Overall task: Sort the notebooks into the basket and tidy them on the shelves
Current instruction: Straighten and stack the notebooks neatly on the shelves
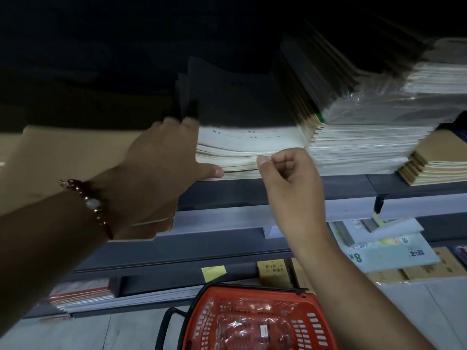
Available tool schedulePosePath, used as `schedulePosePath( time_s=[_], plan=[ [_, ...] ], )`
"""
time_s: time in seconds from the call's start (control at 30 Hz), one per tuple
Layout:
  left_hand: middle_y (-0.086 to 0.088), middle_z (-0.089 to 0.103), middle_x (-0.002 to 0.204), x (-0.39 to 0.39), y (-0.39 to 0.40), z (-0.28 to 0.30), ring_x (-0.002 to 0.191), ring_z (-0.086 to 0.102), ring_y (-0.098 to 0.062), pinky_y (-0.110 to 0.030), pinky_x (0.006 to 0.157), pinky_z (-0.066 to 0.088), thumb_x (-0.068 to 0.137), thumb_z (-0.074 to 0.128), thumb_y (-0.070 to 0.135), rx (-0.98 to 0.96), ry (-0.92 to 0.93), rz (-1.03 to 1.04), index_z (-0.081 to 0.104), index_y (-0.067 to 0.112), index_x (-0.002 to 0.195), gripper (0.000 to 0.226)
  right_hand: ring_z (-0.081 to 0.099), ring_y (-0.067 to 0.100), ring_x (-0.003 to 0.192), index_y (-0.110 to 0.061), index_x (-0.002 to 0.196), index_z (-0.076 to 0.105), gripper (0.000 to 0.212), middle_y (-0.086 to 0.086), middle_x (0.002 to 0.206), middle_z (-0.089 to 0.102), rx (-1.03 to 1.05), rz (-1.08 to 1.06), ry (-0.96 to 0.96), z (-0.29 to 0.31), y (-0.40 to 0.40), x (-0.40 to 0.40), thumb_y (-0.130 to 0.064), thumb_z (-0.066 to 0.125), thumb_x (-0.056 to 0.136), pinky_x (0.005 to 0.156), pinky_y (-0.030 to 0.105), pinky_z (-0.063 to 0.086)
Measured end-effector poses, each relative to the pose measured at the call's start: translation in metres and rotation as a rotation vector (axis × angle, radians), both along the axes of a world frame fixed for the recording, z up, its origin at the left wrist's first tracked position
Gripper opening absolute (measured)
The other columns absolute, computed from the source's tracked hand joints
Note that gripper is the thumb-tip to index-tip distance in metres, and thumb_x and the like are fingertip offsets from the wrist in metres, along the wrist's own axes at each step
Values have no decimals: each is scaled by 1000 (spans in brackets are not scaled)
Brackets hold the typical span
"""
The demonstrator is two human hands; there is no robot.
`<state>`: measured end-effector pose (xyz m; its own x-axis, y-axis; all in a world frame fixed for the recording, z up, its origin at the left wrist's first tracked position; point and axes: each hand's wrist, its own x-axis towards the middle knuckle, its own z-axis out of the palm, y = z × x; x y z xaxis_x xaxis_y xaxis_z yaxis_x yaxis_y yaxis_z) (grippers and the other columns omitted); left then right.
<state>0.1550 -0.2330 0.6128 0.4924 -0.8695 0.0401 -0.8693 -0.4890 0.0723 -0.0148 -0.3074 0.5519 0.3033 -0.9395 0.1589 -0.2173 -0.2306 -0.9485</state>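
Your left hand (161, 150) reaches in from the lower left of the frame and lies flat against the left side of the white notebook stack (250, 150) on the upper shelf (278, 190). Its fingers are straight, their tips lost in the dark above the stack, and the thumb stretches right along the stack's bottom edge. A red bead bracelet (97, 208) circles that wrist.

Your right hand (288, 170) comes up from the lower right and sits at the front edge of the same stack, fingers curled in, thumb and forefinger pinched together against the page edges. Whether a sheet is actually caught between them you cannot tell.

Just right of that stack stands a taller pile of plastic-wrapped notebooks (358, 147), and at the far right edge a lower pile of brown-cover notebooks (437, 162). A brown cardboard piece (63, 157) lies on the shelf at the left, under your left forearm.

At the bottom centre, the red basket (255, 322) sits on the floor with crinkled clear wrap inside. Lower shelves at the right hold pale green workbooks (389, 248), and a yellow tag (213, 272) sticks to a shelf edge above the basket.
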Motion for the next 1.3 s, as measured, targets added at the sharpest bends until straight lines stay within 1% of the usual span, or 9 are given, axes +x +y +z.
schedulePosePath(
  time_s=[0.23, 0.37, 0.47, 0.8, 0.9, 0.97, 1.07, 1.2, 1.3],
  plan=[
    [-7, 67, 109, -7, 2, 6, 83, 50, -19, -30, 70, 36, 76, 72, 63, -27, 51, 48, 51, 16, 128, 74, 59, 10, 85, -24, 98, 54, 21, 3, 103, 60, 149, -44, -71, 6, 7, 15, -21, 72, 88, 67, 11, 45],
    [-10, 61, 129, -9, 9, 6, 108, 58, -30, -35, 85, 44, 78, 73, 59, -38, 59, -27, 29, 25, 151, 92, 56, 8, 103, -27, 119, 52, 34, -2, 120, 57, 376, -20, -176, 13, 25, 6, -24, 69, 90, 76, 19, 40],
    [-11, 58, 136, -7, 10, 7, 117, 56, -33, -38, 94, 45, 79, 74, 57, 24, -79, -70, 12, 31, 158, 104, 46, 10, 132, -33, 152, 29, 72, -11, 149, 43, 714, 35, -394, 16, 37, 1, -22, 65, 91, 95, 25, 29],
    [-13, 68, 108, -3, 9, 2, 97, 65, -33, -35, 77, 49, 82, 72, 27, -139, 115, -66, 56, 13, 121, 45, 15, 14, 150, -30, 150, -30, 114, -15, 162, -24, 682, 146, -357, 38, 60, 61, -19, 65, 87, 107, 33, 24],
    [4, 66, 104, -16, 19, 8, 93, 64, -16, -30, 75, 49, 84, 75, 27, -308, 461, 12, 56, 17, 114, 37, 32, 7, 141, -36, 154, -19, 106, -14, 164, 15, 606, 167, -315, 32, 63, 43, -20, 63, 90, 112, 30, 28],
    [15, 70, 94, -31, 25, 7, 89, 67, -9, -28, 72, 53, 89, 70, 23, -595, 748, 94, 58, 25, 105, 21, 47, -14, 113, -43, 156, -9, 96, -25, 143, 44, 551, 197, -300, 27, 66, 29, -20, 60, 93, 92, 18, 36],
    [23, 67, 67, -55, 19, 2, 62, 63, 10, -11, 52, 47, 94, 59, 11, -900, 1152, 255, 55, 31, 88, 21, 42, -28, 86, -50, 154, 1, 84, -39, 121, 46, 552, 222, -315, 25, 64, 21, -24, 57, 96, 75, 12, 33],
    [-1, 72, 96, -80, 2, -8, 82, 72, -13, -26, 65, 60, 91, 52, 5, -1069, 1167, 406, 60, 24, 112, 29, 64, 11, 103, -39, 155, 21, 72, -5, 115, 64, 500, 217, -322, 23, 60, 21, -20, 54, 95, 87, 33, 52],
    [-2, 71, 110, -93, 1, -14, 96, 71, -14, -38, 85, 60, 92, 47, -1, -1156, 1123, 350, 58, 23, 125, 41, 67, 13, 74, -21, 152, 32, 60, -3, 86, 72, 523, 203, -317, 24, 56, 19, -14, 51, 96, 60, 25, 53]
  ],
)
